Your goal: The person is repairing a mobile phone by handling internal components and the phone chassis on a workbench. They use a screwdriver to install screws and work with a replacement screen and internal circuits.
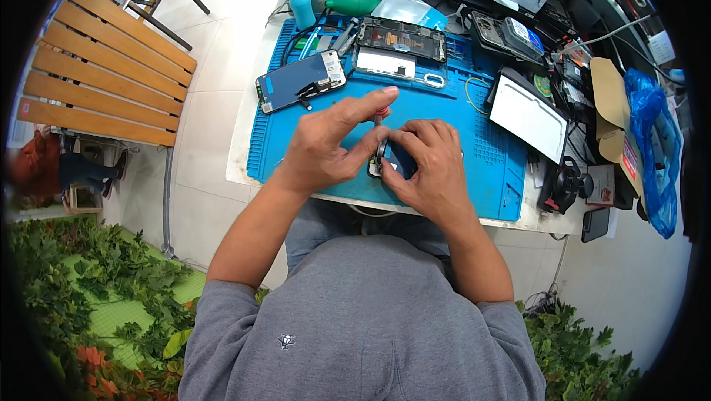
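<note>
My left hand (329, 142) is closed, thumb and fingers pinching a small screwdriver whose red end (384, 112) shows between them. The shaft and tip are mostly hidden by my fingers. Close beside it, my right hand (433, 168) is closed on a phone screen part with a dark blue face (401, 159). Small parts line its near-left edge, and my fingers cover much of the rest. Farther left on the blue repair mat (292, 138) lies another phone screen (302, 81) with a loose flex cable. An opened phone body (401, 39) rests beyond my hands.
A teal bottle (301, 2) and a green air blower (352, 4) stand at the back. To the right are a white panel (529, 117), a phone frame (492, 34), a cardboard box (615, 116) and a blue plastic bag (652, 149). A slatted wooden bench (111, 68) is at left.
</note>
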`<state>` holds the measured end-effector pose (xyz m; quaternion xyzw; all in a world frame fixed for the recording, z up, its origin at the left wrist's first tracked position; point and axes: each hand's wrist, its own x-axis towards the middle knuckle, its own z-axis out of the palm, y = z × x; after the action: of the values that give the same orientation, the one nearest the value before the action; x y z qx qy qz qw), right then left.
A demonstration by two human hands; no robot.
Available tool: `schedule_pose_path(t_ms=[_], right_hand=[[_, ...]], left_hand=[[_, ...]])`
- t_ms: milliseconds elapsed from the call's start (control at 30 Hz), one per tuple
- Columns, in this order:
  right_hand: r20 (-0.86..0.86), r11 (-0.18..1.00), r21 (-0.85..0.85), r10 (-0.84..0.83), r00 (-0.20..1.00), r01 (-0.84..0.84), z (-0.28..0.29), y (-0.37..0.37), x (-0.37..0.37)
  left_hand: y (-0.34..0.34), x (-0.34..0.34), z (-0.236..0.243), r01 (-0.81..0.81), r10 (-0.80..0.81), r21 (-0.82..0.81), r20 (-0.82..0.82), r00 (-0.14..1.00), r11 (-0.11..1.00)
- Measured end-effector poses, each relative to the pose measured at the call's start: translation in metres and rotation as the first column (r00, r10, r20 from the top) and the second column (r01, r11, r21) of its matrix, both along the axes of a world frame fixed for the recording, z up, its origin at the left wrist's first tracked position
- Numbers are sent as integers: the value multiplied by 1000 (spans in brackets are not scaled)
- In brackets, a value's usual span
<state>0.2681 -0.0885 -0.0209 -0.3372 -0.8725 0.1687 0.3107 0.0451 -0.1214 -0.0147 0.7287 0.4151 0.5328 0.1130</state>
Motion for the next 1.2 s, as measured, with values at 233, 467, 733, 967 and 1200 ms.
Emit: schedule_pose_path(t_ms=[233,467,733,967,1200], right_hand=[[4,1000,-8,5,1000,-5,1,0,1],[-7,1000,-24,11,1000,-11,1,1,2],[-12,1000,-25,5,1000,-5,0,2,1],[-15,1000,-30,6,1000,-6,1,1,1],[-13,999,-41,2,1000,-2,1,1,1]], left_hand=[[1,-4,7,8,-9,-19,-15,1000,1000],[2,-5,11,-33,32,-14,-63,998,999],[9,-4,24,74,-74,-17,-29,997,997],[10,-10,19,97,-95,-93,28,995,991],[11,-9,20,93,-92,-115,13,996,989]])
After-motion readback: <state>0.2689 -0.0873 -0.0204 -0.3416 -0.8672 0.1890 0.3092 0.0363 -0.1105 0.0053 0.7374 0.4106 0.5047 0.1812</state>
